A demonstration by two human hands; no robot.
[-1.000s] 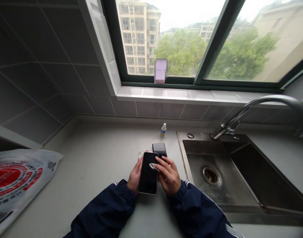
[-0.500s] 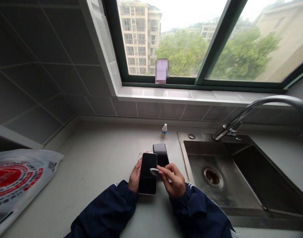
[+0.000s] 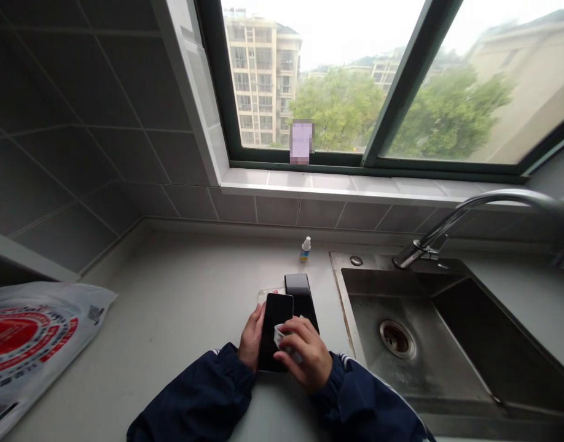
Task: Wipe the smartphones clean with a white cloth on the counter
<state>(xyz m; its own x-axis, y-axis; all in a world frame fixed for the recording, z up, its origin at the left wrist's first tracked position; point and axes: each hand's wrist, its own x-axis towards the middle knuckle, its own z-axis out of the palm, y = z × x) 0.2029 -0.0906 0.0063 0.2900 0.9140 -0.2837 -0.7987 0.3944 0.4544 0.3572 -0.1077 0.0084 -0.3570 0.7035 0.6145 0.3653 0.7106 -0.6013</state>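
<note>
My left hand (image 3: 252, 337) holds a black smartphone (image 3: 273, 325) upright by its edge, screen towards me, just above the counter. My right hand (image 3: 307, 353) pinches a white cleaning wipe (image 3: 282, 339) against the lower right of that screen. A second black smartphone (image 3: 301, 293) lies face up behind them, partly hidden by the held phone and my right hand. A clear plastic piece (image 3: 268, 295), perhaps a film or case, lies beside it, close to my left fingers.
A small spray bottle (image 3: 305, 250) stands near the tiled wall on the pale countertop (image 3: 171, 294). To the right is a steel sink (image 3: 397, 344) with a chrome faucet (image 3: 429, 240). A printed plastic bag (image 3: 33, 344) lies at the left.
My right hand has moved left, bringing the wipe from the phone's right edge onto its screen. The left hand still holds the phone. The whole scene sits slightly lower in the view.
</note>
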